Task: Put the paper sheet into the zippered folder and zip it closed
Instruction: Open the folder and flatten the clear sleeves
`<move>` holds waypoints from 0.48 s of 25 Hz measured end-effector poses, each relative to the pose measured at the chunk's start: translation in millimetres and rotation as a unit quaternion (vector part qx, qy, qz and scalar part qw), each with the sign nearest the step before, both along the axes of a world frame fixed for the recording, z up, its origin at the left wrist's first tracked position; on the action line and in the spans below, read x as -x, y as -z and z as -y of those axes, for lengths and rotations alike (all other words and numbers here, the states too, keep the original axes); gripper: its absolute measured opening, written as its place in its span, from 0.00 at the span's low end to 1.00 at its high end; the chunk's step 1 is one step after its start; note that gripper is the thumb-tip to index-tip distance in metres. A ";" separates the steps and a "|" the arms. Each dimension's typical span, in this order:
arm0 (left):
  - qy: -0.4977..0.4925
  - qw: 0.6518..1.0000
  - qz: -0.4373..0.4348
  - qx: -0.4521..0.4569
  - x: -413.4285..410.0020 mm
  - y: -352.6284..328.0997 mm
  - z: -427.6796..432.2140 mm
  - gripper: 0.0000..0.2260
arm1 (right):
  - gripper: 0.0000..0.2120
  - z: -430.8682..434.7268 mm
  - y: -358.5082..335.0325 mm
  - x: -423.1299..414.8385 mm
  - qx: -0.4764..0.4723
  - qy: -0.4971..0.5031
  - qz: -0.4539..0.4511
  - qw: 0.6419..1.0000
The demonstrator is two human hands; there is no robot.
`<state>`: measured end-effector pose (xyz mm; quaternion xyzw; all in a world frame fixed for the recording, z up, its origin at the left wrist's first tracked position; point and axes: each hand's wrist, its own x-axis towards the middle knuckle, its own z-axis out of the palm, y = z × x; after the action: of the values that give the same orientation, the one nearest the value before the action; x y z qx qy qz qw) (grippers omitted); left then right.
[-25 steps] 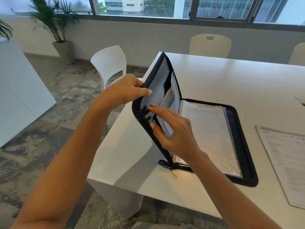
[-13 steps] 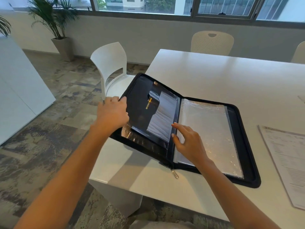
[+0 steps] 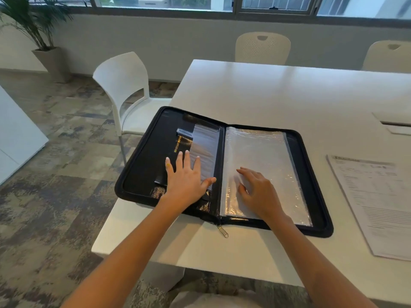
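The black zippered folder (image 3: 146, 165) lies fully open and flat at the table's near left corner, its left half overhanging the edge. Its right half holds clear plastic sleeves (image 3: 266, 156). My left hand (image 3: 185, 178) presses flat, fingers spread, on the left cover's inner pockets. My right hand (image 3: 259, 192) rests on the clear sleeves with fingers loosely curled, holding nothing. The zip pull (image 3: 223, 231) hangs out at the spine's near end. The printed paper sheet (image 3: 375, 203) lies flat on the table to the right of the folder, untouched.
The white table (image 3: 266, 96) stretches away ahead. A white chair (image 3: 124, 85) stands at its left side, close to the folder's overhanging edge. Two beige chairs (image 3: 262, 48) stand at the far side. A cable slot (image 3: 395, 124) is set in the tabletop at right.
My left hand lowered the raised left cover until it lay flat, then moved onto its inner pockets. My right hand shifted from the spine onto the clear sleeves.
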<state>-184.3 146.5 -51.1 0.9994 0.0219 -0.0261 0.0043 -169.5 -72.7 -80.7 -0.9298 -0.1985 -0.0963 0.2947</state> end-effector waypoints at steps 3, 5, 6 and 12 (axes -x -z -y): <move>0.032 0.999 0.006 0.022 -7.7 7.9 18.7 0.41 | 0.22 22.9 1.5 -1.4 0.026 0.023 -0.020 0.999; 0.057 0.997 0.003 0.042 -14.0 10.0 32.4 0.42 | 0.22 43.1 2.4 -2.8 0.052 0.035 -0.024 0.998; 0.070 0.996 -0.003 0.051 -17.3 11.0 39.9 0.42 | 0.23 53.9 2.6 -2.8 0.066 0.041 -0.024 0.997; 0.126 0.989 -0.017 0.074 -34.4 16.3 92.1 0.39 | 0.22 112.4 1.4 -1.8 0.084 0.107 -0.014 0.991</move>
<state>-149.9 54.4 -67.4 0.9905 -0.1061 -0.0452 0.0749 -167.7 -185.1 -82.2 -0.9683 -0.1012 -0.0971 0.2067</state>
